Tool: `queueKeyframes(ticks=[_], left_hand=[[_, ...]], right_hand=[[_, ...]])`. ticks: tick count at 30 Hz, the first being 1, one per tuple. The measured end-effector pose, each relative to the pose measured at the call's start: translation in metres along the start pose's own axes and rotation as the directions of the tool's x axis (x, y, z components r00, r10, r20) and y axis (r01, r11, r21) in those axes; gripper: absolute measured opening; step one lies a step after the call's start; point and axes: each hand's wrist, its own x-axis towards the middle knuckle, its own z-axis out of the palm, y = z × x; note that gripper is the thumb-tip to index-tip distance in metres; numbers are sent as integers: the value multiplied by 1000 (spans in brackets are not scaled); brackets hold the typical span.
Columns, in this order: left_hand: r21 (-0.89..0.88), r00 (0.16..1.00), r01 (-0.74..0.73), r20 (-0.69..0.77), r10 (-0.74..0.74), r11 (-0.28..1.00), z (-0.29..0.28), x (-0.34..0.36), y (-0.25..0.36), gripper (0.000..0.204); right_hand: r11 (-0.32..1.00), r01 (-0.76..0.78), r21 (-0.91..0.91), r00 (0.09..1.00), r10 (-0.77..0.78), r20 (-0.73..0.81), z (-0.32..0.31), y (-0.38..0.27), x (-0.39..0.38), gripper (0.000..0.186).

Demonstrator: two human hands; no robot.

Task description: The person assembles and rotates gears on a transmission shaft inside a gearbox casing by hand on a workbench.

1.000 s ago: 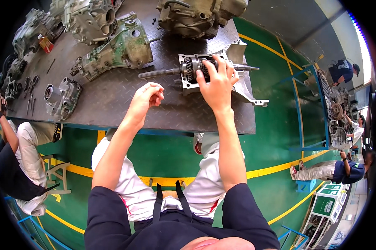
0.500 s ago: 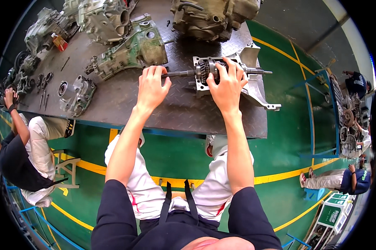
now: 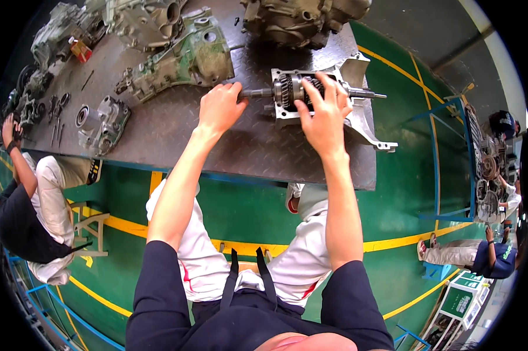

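My left hand point(image 3: 220, 108) has its fingers curled round the left end of a splined shaft point(image 3: 259, 92), its thumb along the near side. The shaft runs into a gear assembly point(image 3: 286, 92) sitting in an open silver housing point(image 3: 357, 126) on the right part of the bench. My right hand point(image 3: 325, 114) grips over the gears, fingers bent on top and thumb toward the near side; its fingertips partly hide them. Left of these lie a greenish transmission casing point(image 3: 194, 58) and a smaller bearing housing point(image 3: 100, 126).
The steel bench point(image 3: 246, 152) also carries a large dark casing point(image 3: 293, 23), more castings point(image 3: 141, 23), a bottle point(image 3: 79, 50) and tools point(image 3: 56, 126). A co-worker point(image 3: 30, 210) sits at left. Others point(image 3: 489, 257) work by a blue rack point(image 3: 469, 164) at right.
My left hand has moved up and right from bare bench onto the shaft and closed round it. My right hand stays over the gears, its fingers slightly shifted.
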Motion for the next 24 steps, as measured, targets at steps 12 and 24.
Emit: queueKeyframes(ticks=[12, 24], left_hand=[[33, 987, 147, -69, -145, 989, 9, 7, 13, 24], [3, 981, 196, 16, -196, 981, 9, 11, 17, 21]], right_hand=[[979, 164, -122, 975, -141, 174, -4, 17, 18, 54], [981, 167, -102, 978, -152, 144, -8, -9, 18, 54]])
